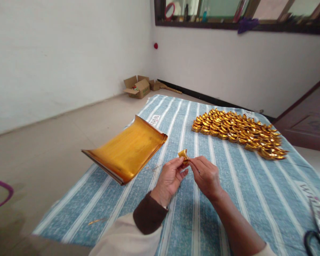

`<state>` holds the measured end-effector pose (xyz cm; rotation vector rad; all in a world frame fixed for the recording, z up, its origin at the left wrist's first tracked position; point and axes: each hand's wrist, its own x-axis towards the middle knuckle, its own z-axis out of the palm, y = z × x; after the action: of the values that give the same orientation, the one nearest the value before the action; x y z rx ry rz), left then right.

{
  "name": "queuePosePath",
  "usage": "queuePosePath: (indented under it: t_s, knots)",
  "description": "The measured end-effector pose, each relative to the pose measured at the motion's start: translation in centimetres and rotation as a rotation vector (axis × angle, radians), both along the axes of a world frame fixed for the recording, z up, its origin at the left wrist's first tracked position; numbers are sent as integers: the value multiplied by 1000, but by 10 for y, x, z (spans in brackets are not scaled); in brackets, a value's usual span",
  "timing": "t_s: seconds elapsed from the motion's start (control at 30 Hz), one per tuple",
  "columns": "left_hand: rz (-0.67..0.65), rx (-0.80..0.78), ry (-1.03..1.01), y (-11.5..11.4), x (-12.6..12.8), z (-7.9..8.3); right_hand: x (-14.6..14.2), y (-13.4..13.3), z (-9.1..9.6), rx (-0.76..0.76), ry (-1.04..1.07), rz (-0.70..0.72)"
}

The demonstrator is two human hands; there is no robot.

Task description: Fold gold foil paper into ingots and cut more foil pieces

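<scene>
A small folded piece of gold foil paper (183,154) is held up between my two hands, above the striped cloth. My left hand (168,176) pinches its lower left side between thumb and fingers. From the right, the closed fingertips of my right hand (206,175) grip its edge. Left of my hands lies a stack of gold foil sheets (128,147) with curled edges. Many folded gold paper ingots (234,129) stand packed in rows at the far right of the table.
A blue and white striped cloth (192,206) covers the table. Black-handled scissors (316,241) lie at the lower right edge. A thin gold strip (96,222) rests near the front left. Beyond the table, an open cardboard box (138,89) sits on the floor by the wall.
</scene>
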<state>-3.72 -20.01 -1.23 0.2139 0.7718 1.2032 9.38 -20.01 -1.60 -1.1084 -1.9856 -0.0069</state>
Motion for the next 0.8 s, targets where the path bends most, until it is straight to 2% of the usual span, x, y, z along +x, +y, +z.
queuePosePath:
  t_s: [0.6, 0.8]
  knots:
    - [-6, 12, 41, -1, 0, -1, 4, 1, -1, -32, -102, -25]
    - [-29, 26, 31, 0, -2, -2, 7, 4, 4, -136, 43, 47]
